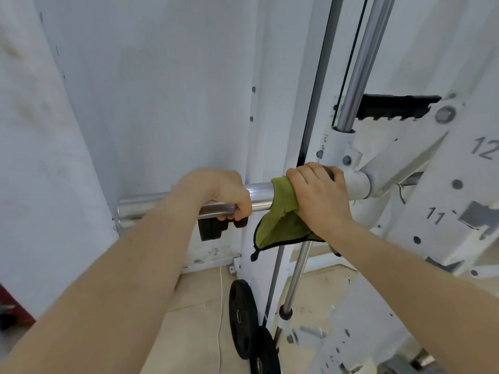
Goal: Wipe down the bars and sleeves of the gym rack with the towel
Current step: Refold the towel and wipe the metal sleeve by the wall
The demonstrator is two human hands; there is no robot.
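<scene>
White wall (148, 90) behind the sleeve, scuffed at far left. Chrome horizontal sleeve (145, 207) runs from a free end at left to the rack at right. Left hand (216, 191) on the sleeve about midway, overhand, fingers curled right round it and gripping the bare metal, no cloth under it. Black block (209, 229) just below the sleeve under that hand; cannot tell what it's mounted on. Short bare chrome gap on the sleeve, then the green towel (280, 209) with black edging, draped over the sleeve, one corner hanging below it. Right hand (318, 197) clamps the towel down onto the sleeve from above, fingers wrapped over the top, at the sleeve's inner end, touching the white collar (356, 186). Two black weight plates (241, 314) stand on edge on the floor well below the sleeve, roughly under the towel. Chrome guide rod (361, 58) rises above the sleeve's inner end and shows again below it. White rack upright (464, 168) right of the sleeve, holes numbered 11 and 12.
</scene>
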